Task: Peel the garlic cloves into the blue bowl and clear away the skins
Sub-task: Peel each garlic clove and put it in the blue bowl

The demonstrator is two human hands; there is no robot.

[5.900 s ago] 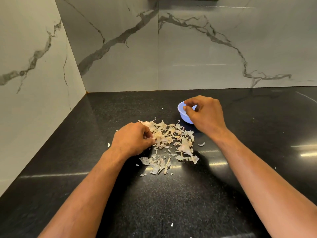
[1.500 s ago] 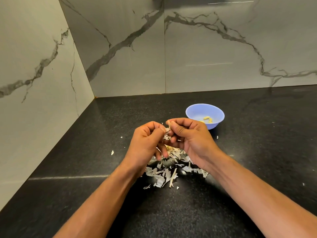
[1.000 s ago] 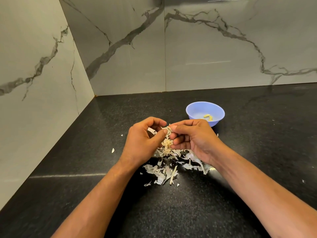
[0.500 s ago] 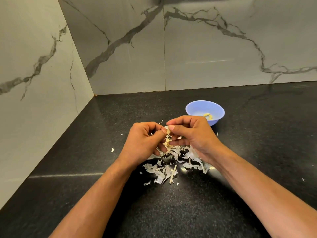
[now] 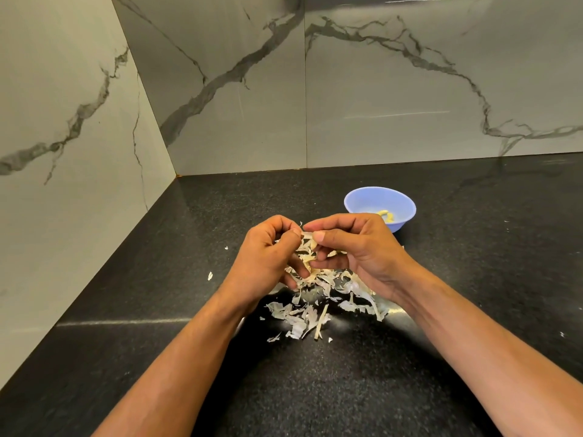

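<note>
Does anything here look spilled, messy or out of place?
Only the peeling mess. A loose heap of garlic skins lies on the black counter under the hands, with stray flakes flung wider, one to the left and one far right. The blue bowl sits upright with peeled cloves inside; nothing looks damaged.

Dim, sharp; countertop [image 5: 126, 321] glare streak; wide-angle distortion.
</note>
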